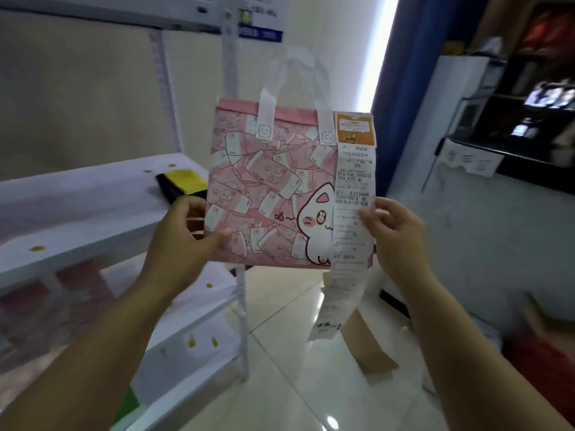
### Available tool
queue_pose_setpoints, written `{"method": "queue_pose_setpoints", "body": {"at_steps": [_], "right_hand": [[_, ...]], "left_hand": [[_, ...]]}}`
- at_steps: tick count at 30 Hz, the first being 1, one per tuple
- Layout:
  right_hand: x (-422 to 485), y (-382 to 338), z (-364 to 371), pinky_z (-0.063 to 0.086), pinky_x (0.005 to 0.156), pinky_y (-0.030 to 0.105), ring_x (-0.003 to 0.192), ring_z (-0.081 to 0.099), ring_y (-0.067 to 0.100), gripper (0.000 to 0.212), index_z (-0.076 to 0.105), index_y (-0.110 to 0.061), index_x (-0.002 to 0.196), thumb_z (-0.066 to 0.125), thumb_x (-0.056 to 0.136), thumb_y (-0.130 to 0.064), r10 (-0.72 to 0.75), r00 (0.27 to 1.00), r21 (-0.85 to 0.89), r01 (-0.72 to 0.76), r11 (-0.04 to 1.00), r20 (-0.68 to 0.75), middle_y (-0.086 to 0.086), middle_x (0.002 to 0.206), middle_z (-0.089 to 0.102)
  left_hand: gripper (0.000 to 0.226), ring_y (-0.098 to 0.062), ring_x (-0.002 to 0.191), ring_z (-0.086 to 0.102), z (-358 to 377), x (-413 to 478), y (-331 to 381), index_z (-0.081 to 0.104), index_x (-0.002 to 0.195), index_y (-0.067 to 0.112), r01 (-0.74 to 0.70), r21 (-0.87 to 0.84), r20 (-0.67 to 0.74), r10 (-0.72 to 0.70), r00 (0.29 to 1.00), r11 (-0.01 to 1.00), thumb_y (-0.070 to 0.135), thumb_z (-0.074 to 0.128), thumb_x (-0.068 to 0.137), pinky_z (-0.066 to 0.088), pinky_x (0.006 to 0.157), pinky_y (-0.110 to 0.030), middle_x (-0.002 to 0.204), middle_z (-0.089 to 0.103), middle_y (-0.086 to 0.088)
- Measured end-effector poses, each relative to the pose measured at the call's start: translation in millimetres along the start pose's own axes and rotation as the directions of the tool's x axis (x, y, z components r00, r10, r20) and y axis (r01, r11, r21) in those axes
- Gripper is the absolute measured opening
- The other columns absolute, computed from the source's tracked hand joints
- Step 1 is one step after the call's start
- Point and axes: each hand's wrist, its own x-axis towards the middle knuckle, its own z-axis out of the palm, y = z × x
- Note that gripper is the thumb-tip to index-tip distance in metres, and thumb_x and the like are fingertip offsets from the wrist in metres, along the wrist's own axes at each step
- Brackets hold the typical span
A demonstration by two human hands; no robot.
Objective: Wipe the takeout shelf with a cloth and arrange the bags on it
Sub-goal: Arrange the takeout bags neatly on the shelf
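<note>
A pink takeout bag (267, 188) with a cartoon cat, white handles and a long white receipt (353, 213) hangs upright in the air in front of me. My left hand (186, 225) grips its left edge, thumb on the front. My right hand (392, 225) grips its right edge, thumb pressed on the receipt. The white takeout shelf (77, 206) stands to the left, its middle board level with the bag's lower half. A yellow and black cloth (182, 183) lies on that board, just behind my left hand.
Small yellow stickers dot the shelf boards. A lower board (193, 321) and blurred pink bags beneath lie at the left. A brown cardboard box (364, 343) sits on the glossy tiled floor. A blue curtain and a dark counter with screens fill the right.
</note>
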Motion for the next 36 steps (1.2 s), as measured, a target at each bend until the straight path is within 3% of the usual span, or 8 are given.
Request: {"method": "queue_pose_setpoints", "body": {"at_steps": [5, 11, 15, 21, 25, 30, 34, 36], "right_hand": [[43, 30, -88, 0.058, 0.052, 0.036, 0.074, 0.071, 0.014, 0.016, 0.064, -0.023, 0.105, 0.062, 0.09, -0.023, 0.012, 0.994, -0.038, -0.017, 0.999, -0.113, -0.002, 0.089, 0.073], [105, 69, -187, 0.055, 0.051, 0.025, 0.073, 0.071, 0.012, 0.021, 0.061, -0.025, 0.109, 0.062, 0.089, -0.021, 0.028, 0.976, -0.064, -0.043, 0.997, -0.215, -0.001, 0.086, 0.073], [144, 94, -236, 0.058, 0.06, 0.03, 0.076, 0.071, 0.015, 0.021, 0.059, -0.025, 0.109, 0.061, 0.089, -0.019, 0.026, 0.96, -0.103, -0.056, 0.993, -0.277, -0.001, 0.085, 0.073], [210, 128, -287, 0.055, 0.051, 0.025, 0.073, 0.071, 0.015, 0.017, 0.058, -0.035, 0.098, 0.061, 0.089, -0.02, 0.0, 0.937, -0.15, -0.056, 0.987, -0.35, 0.001, 0.087, 0.072], [269, 154, -311, 0.055, 0.053, 0.03, 0.074, 0.07, 0.016, 0.019, 0.058, -0.038, 0.097, 0.061, 0.089, -0.021, -0.03, 0.91, -0.211, -0.064, 0.975, -0.413, 0.0, 0.089, 0.071], [353, 184, -338, 0.056, 0.057, 0.037, 0.077, 0.069, 0.018, 0.024, 0.056, -0.046, 0.087, 0.062, 0.089, -0.023, -0.078, 0.853, -0.286, -0.086, 0.954, -0.516, -0.002, 0.09, 0.069], [411, 200, -361, 0.053, 0.051, 0.03, 0.074, 0.069, 0.014, 0.029, 0.056, -0.05, 0.082, 0.062, 0.088, -0.022, -0.113, 0.816, -0.315, -0.088, 0.945, -0.568, -0.006, 0.087, 0.068], [436, 207, -373, 0.054, 0.051, 0.03, 0.074, 0.069, 0.013, 0.029, 0.056, -0.05, 0.082, 0.062, 0.088, -0.023, -0.127, 0.799, -0.338, -0.101, 0.936, -0.588, -0.007, 0.085, 0.069]], "left_hand": [[0.043, -0.003, 0.089, 0.06, 112, 37, 25, 0.048, 0.102, 0.036, -0.08, -0.074, 0.115, 0.088, 0.99, 0.994, 0.017, 0.075, 0.075, 0.048, 0.067, -0.02, 0.097, 0.059, 0.02], [0.047, -0.002, 0.088, 0.059, 248, 76, 54, 0.046, 0.105, 0.036, -0.101, -0.151, 0.186, 0.128, 0.974, 0.983, 0.016, 0.075, 0.075, 0.046, 0.057, -0.009, 0.099, 0.057, 0.021], [0.046, -0.003, 0.089, 0.059, 324, 102, 67, 0.047, 0.107, 0.031, -0.084, -0.183, 0.23, 0.125, 0.965, 0.98, 0.016, 0.076, 0.074, 0.05, 0.066, -0.019, 0.1, 0.057, 0.017], [0.047, -0.012, 0.095, 0.059, 421, 162, 76, 0.048, 0.109, 0.024, -0.111, -0.193, 0.311, 0.168, 0.936, 0.975, 0.016, 0.077, 0.073, 0.052, 0.072, -0.025, 0.105, 0.059, 0.007], [0.051, -0.008, 0.093, 0.058, 486, 219, 80, 0.047, 0.112, 0.025, -0.152, -0.206, 0.341, 0.217, 0.915, 0.967, 0.016, 0.078, 0.073, 0.054, 0.071, -0.027, 0.103, 0.058, 0.009], [0.047, -0.002, 0.085, 0.056, 570, 297, 89, 0.044, 0.106, 0.028, -0.199, -0.219, 0.39, 0.273, 0.88, 0.955, 0.02, 0.078, 0.074, 0.049, 0.062, -0.015, 0.094, 0.054, 0.02], [0.046, 0.001, 0.078, 0.056, 632, 352, 99, 0.043, 0.103, 0.031, -0.241, -0.235, 0.417, 0.322, 0.85, 0.942, 0.023, 0.077, 0.074, 0.044, 0.051, -0.007, 0.09, 0.052, 0.024], [0.046, 0.002, 0.079, 0.055, 661, 376, 105, 0.042, 0.103, 0.031, -0.252, -0.24, 0.432, 0.336, 0.837, 0.937, 0.024, 0.077, 0.074, 0.042, 0.053, -0.006, 0.09, 0.052, 0.024]]}}
